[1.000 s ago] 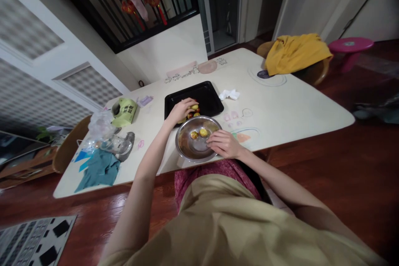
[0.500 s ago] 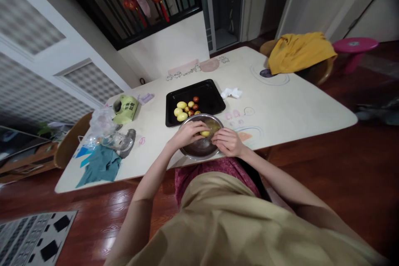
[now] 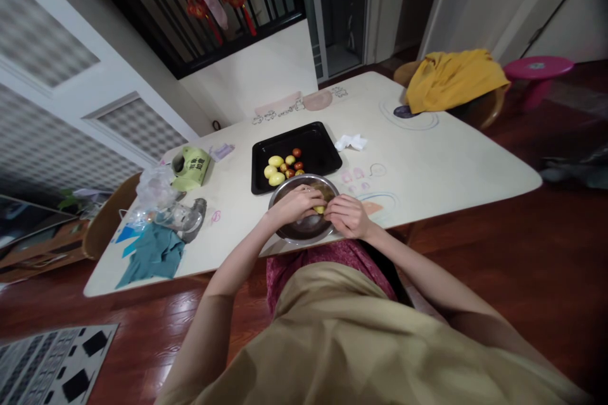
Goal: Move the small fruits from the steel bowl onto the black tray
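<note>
Over a metal bowl (image 3: 286,232) at the table's near edge, my left hand (image 3: 298,201) is closed round a small yellow fruit (image 3: 319,209), perhaps a lemon. My right hand (image 3: 348,216) meets it from the other side, fingertips pinched together at the fruit's edge. The fingers cover most of the fruit and part of the bowl's inside. Just behind the bowl lies a black tray (image 3: 318,145). On its left half are several yellow fruits (image 3: 276,178) and several smaller red-brown ones (image 3: 297,152), possibly small tomatoes.
A crumpled white tissue (image 3: 351,142) lies right of the tray. On the table's left are a green bag (image 3: 190,168), clear plastic (image 3: 156,186) and a teal cloth (image 3: 154,254). A yellow garment (image 3: 453,81) drapes a chair at the far right, beside a pink stool (image 3: 538,68).
The yellow fruit has shifted slightly right and down, closer to my right fingers. My left hand has followed it and covers more of it. Tray and bowl look unmoved.
</note>
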`<state>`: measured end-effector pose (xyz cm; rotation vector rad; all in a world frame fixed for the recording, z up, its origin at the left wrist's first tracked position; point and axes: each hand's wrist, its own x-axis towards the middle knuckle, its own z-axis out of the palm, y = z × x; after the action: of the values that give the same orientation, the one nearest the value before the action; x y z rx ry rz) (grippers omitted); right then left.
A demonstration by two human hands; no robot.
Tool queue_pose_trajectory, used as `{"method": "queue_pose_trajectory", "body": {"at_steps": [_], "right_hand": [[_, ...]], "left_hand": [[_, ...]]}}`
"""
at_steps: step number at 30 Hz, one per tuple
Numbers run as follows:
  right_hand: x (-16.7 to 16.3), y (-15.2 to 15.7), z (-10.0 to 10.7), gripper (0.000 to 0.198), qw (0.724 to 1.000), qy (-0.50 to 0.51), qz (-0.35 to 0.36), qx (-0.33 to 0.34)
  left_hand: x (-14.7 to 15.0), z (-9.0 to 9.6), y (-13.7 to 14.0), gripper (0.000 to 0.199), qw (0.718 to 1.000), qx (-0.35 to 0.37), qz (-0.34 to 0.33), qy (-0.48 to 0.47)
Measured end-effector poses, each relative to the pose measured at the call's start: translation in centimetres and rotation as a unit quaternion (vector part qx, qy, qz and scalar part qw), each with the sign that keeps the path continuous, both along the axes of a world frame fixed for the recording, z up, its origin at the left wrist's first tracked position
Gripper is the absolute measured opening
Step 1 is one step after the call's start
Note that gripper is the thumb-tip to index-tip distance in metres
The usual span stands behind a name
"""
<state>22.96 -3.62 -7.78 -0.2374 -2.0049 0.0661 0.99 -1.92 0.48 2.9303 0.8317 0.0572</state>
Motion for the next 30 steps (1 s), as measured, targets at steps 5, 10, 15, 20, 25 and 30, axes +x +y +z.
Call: {"method": "queue_pose_trajectory", "body": {"at_steps": [5, 10, 15, 20, 25, 30], "right_hand": [[-0.1, -0.2, 0.3, 0.032, 1.0, 0.009, 0.0, 0.001], [-0.1, -0.2, 0.2, 0.031, 1.0, 0.002, 0.001, -0.006], [-0.1, -0.2, 0.2, 0.032, 1.0, 0.004, -0.001, -0.004], [0.0, -0.3, 0.7, 0.036, 1.0, -0.011, -0.006, 0.001], [0.2, -0.3, 0.8, 0.036, 1.0, -0.023, -0.003, -0.004], [-0.2, -0.4, 1.7, 0.034, 0.998, -0.034, -0.013, -0.055]], "left_hand": [[-0.2, -0.1, -0.1, 0.027, 1.0, 0.001, 0.009, -0.011], [-0.8, -0.2, -0.4, 0.032, 0.999, -0.002, 0.021, -0.041], [-2.0, 0.2, -1.2, 0.035, 0.994, 0.007, 0.039, -0.101], [-3.5, -0.3, -2.5, 0.034, 0.975, 0.013, 0.087, -0.204], [-4.4, -1.3, -3.8, 0.025, 0.939, 0.018, 0.158, -0.304], [-4.5, -1.8, -4.9, 0.019, 0.871, 0.062, 0.247, -0.421]]}}
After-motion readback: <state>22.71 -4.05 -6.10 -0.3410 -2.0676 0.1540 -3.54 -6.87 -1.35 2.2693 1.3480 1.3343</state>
